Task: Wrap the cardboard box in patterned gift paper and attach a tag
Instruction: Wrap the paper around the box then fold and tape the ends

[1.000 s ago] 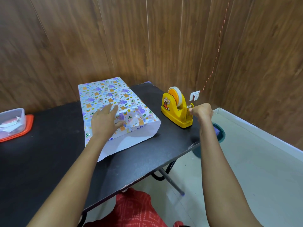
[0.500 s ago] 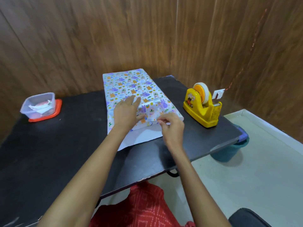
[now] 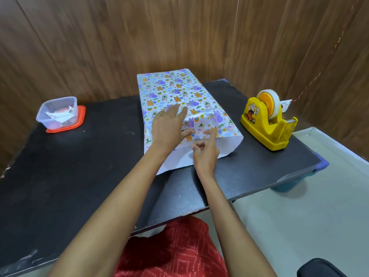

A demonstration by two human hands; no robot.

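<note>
1. Head view, looking down at a black table [image 3: 79, 176]. The cardboard box itself is hidden under the patterned gift paper [image 3: 171, 92], which lies folded over it near the far middle of the table, running back toward the wood-panel wall.
2. Progress, as I judge it: the long wrap is made, one printed flap lapped over the top. The seam area sits just beside the near edge. Near end not closed; a white underside flap [image 3: 225, 144] lies flat on the table, unfolded.
3. Far end of the parcel: cannot tell whether it is folded shut.
4. Tape at the seam: too small and glossy to make out for certain. Judged as the taping step.
5. Left to do: fold and fix the open end(s), then the tag. No tag on the parcel.
6. Left hand [image 3: 167, 126]: palm down, fingers spread wide and flat on the paper, pinning the overlap. Holds nothing, presses only. Forearm comes in straight from the lower left.
7. Right hand [image 3: 205, 154]: just beside the left, over the near edge of the printed flap. Index finger reaches forward onto the paper; other fingers curl loosely toward the palm. Whether a strip of tape is under the fingertip, cannot tell.
8. Yellow tape dispenser [image 3: 267, 124] stands well apart to the right, roll upright.
9. Clear plastic tub [image 3: 58, 110] on an orange lid, far left, with paper scraps inside. Possibly tag material; not certain.
</note>
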